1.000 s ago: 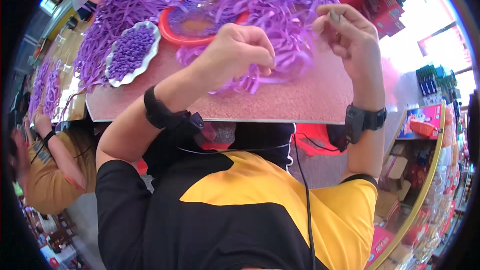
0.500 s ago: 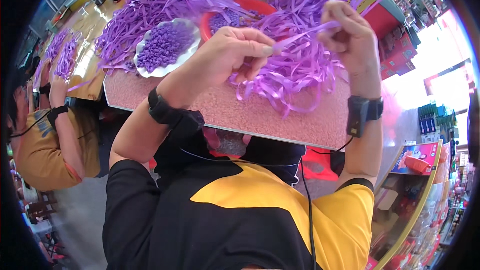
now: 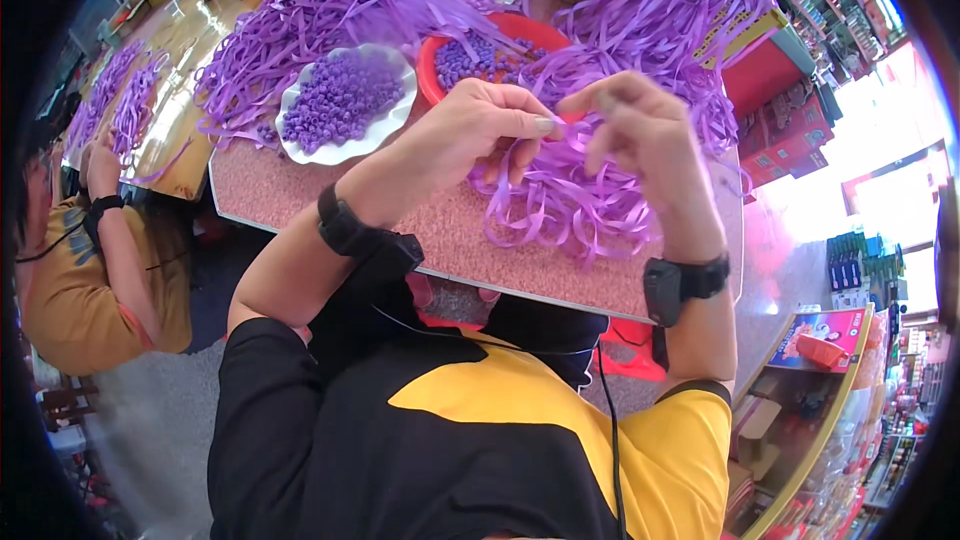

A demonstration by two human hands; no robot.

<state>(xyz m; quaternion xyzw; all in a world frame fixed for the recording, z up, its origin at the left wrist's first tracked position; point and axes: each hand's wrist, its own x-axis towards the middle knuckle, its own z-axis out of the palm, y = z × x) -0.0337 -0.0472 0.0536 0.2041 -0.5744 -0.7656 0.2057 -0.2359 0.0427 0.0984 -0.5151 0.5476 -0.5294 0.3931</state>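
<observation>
A thin purple ribbon strip [image 3: 560, 132] is pinched between both hands – the left hand [image 3: 478, 130] and right hand [image 3: 640, 130] are curled tight on it, right above the speckled pink table [image 3: 330, 202]. A loose ribbon pile [image 3: 570, 202] is spread just under them. Behind it, a red bowl [image 3: 432, 80] and a white dish [image 3: 345, 150] – both filled with purple beads.

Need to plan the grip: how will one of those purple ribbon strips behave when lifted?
Probably floppy: the purple ribbon strips lie curled and draped in a loose pile. Likely very light, being thin and flat. Lifting one may drag its neighbours, since they overlap and tangle under the left hand and right hand.
</observation>
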